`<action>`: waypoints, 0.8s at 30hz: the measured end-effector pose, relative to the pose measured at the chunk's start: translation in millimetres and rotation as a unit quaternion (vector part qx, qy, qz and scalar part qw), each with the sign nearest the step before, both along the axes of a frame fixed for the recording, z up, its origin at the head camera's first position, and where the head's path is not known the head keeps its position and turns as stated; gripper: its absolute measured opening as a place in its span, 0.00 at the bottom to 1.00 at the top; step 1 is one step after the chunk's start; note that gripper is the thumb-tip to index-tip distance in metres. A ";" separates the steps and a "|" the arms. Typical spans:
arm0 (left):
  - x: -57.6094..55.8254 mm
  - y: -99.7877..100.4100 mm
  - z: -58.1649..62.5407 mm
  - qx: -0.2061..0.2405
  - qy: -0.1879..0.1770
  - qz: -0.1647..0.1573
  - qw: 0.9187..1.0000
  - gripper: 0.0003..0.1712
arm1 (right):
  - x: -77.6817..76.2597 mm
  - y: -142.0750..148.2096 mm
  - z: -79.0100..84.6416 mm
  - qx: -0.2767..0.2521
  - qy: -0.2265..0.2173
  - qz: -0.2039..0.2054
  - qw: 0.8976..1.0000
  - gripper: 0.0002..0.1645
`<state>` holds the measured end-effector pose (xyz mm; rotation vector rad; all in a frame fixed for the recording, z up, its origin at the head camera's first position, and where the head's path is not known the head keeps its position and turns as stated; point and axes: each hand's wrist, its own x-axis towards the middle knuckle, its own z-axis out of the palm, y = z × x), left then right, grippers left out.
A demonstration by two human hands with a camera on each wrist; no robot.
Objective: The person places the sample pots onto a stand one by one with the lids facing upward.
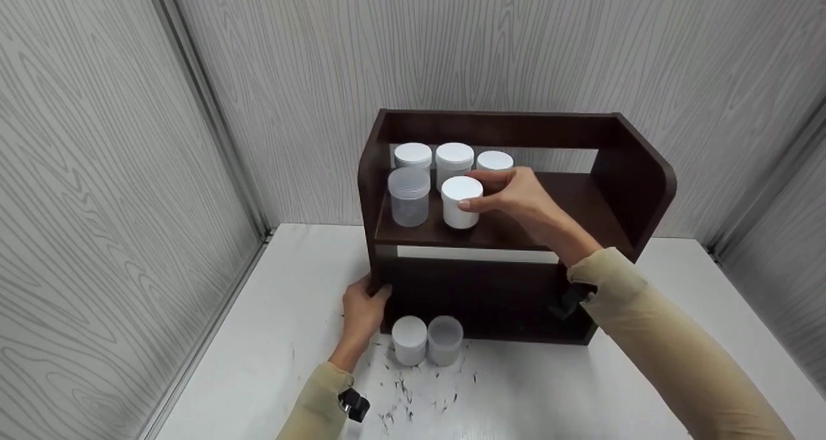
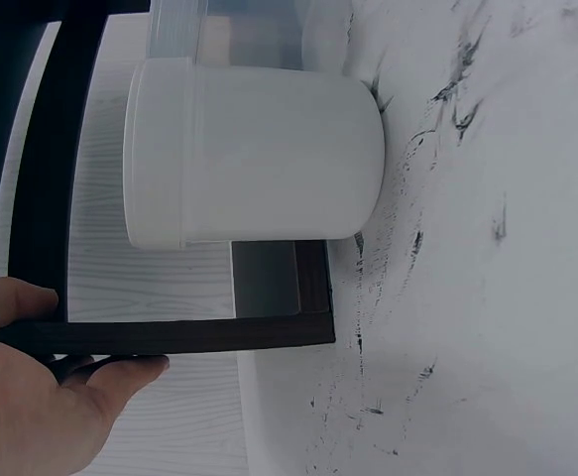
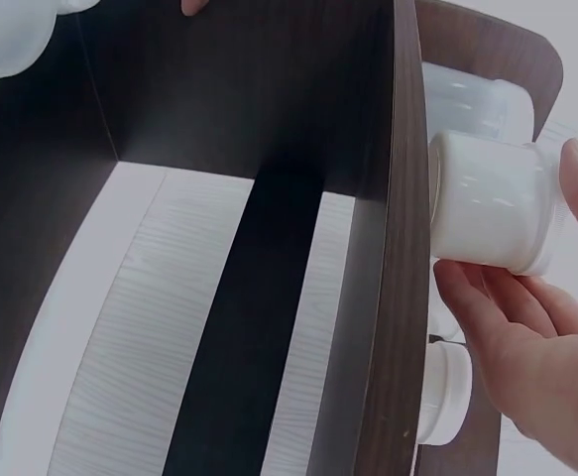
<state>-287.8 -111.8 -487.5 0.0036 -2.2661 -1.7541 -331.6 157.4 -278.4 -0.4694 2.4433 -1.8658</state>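
On the upper board of a dark brown shelf (image 1: 503, 237), my right hand (image 1: 526, 198) grips a white lidded jar (image 1: 459, 211) between thumb and fingers. The right wrist view shows that jar (image 3: 487, 198) at the board's front edge, its base on or very near the board. A translucent jar (image 1: 409, 201) stands just left of it. Behind them is a row of white-lidded jars (image 1: 454, 153), partly covered by the front jars and my hand. Lower down, my left hand (image 1: 363, 308) holds the shelf's left side panel (image 2: 170, 337), thumb on one face and fingers on the other.
In front of the shelf's lower left, a white jar (image 1: 409, 341) and a translucent jar (image 1: 444, 341) stand side by side on the white table (image 1: 516, 395). Dark marks streak the tabletop near them. Grey wood-grain walls (image 1: 290, 72) enclose the back and sides.
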 end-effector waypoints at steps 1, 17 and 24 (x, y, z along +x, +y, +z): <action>-0.1 0.2 0.1 0.000 -0.001 0.000 1.000 0.27 | -1.0 -0.3 0.0 -0.002 -0.002 0.002 1.000 0.35; 0.2 1.2 0.4 -0.003 0.002 0.001 1.000 0.26 | -14.5 -3.8 -7.4 -0.026 -0.016 0.010 0.999 0.34; -0.3 1.3 0.0 -0.007 0.005 0.008 1.000 0.26 | -18.1 -4.4 -8.1 -0.038 -0.028 0.017 0.999 0.34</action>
